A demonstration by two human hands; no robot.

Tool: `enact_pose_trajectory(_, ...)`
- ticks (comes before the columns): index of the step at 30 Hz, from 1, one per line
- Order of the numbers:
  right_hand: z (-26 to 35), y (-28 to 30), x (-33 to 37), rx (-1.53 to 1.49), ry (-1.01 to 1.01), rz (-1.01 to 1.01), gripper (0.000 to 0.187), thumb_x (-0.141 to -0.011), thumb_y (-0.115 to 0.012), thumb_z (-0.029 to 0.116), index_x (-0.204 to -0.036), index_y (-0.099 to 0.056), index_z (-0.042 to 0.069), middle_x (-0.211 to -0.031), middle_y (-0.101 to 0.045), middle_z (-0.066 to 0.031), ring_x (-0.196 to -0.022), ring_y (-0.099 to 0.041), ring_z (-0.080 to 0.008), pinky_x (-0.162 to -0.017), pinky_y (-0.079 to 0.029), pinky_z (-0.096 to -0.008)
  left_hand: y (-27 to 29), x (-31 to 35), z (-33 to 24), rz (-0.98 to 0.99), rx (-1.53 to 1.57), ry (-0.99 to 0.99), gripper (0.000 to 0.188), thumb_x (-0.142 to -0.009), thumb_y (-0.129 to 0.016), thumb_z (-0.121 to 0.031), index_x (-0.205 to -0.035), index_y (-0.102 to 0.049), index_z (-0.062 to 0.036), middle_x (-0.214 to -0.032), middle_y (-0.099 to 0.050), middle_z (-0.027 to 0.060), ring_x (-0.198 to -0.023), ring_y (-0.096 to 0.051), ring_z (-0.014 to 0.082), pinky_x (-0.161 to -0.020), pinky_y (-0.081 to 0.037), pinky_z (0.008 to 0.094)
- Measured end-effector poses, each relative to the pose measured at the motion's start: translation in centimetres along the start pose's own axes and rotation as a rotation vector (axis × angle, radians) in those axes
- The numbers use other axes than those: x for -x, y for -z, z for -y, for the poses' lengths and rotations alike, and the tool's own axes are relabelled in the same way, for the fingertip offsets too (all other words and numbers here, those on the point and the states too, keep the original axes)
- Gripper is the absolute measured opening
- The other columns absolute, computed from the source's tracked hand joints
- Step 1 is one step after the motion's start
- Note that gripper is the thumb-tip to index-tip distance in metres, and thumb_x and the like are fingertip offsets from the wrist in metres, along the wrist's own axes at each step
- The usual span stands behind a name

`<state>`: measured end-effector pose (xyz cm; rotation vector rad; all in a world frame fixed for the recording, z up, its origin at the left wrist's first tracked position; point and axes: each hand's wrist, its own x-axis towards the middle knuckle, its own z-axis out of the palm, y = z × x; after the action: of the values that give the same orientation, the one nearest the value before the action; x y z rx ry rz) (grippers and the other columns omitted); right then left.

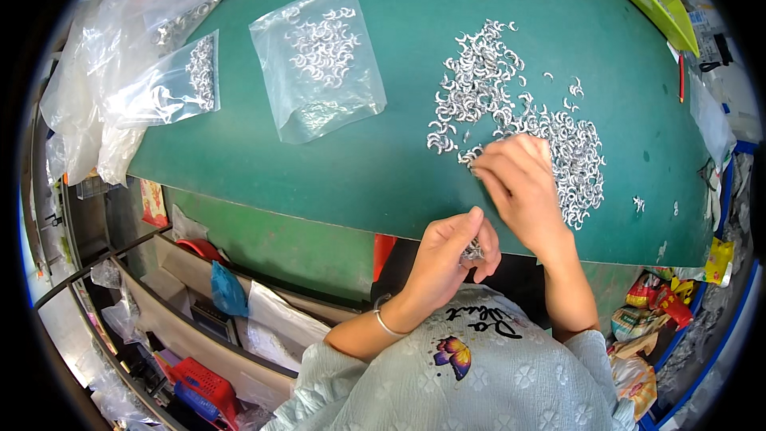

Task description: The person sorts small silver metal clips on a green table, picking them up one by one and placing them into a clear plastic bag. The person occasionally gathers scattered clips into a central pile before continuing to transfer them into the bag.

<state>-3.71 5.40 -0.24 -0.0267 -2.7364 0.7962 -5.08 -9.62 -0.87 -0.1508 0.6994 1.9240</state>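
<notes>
A spread pile of small silver crescent-shaped metal pieces (578, 160) lies on the green tabletop (415, 168). My left hand (449, 251) is curled at the table's front edge, cupping several of these crescent pieces (472, 251) in its palm. My right hand (523, 187) reaches over the pile's near left edge. Its fingers are bent together with the tips down among the pieces; whatever they pinch is too small to make out. To the left, a clear plastic bag (331, 108) lies flat with more crescent pieces inside.
Another clear bag of pieces (167, 88) and large plastic sheets (88, 104) cover the table's left end. A yellow-green tray (656, 4) stands at the far right, with a red pencil (681, 78) beside it. Below left is an open drawer (171, 271); several packets (666, 303) sit lower right.
</notes>
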Motion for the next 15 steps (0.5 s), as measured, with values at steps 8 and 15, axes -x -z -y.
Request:
enact_pose_trajectory(8,-0.1,0.5,0.4,-0.054,-0.093,-0.139,0.019,-0.068,-0.066,0.003,-0.086,-0.061,0.004,-0.084,-0.056,-0.0054,-0.079,-0.05,-0.0236,-0.07,-0.036,-0.0334,-0.6,0.3,-0.3,-0.007,-0.082,0.064,0.034,-0.095,-0.04,-0.026,-0.077,-0.054,-0.0006,-0.059,-0.044,0.0028,-0.047,-0.043,0.0115,-0.041,-0.03,0.0207)
enact_pose_trajectory(15,0.6,-0.5,-0.6,0.083,-0.056,-0.007,0.016,-0.069,-0.066,0.005,-0.084,-0.06,0.005,-0.086,-0.052,-0.0044,-0.08,-0.047,-0.022,-0.068,-0.034,-0.0331,-0.1,0.5,-0.1,-0.016,-0.112,0.039,0.029,-0.094,-0.045,-0.025,-0.088,-0.057,0.0013,-0.062,-0.045,0.0017,-0.046,-0.039,0.0083,-0.039,-0.026,0.0189)
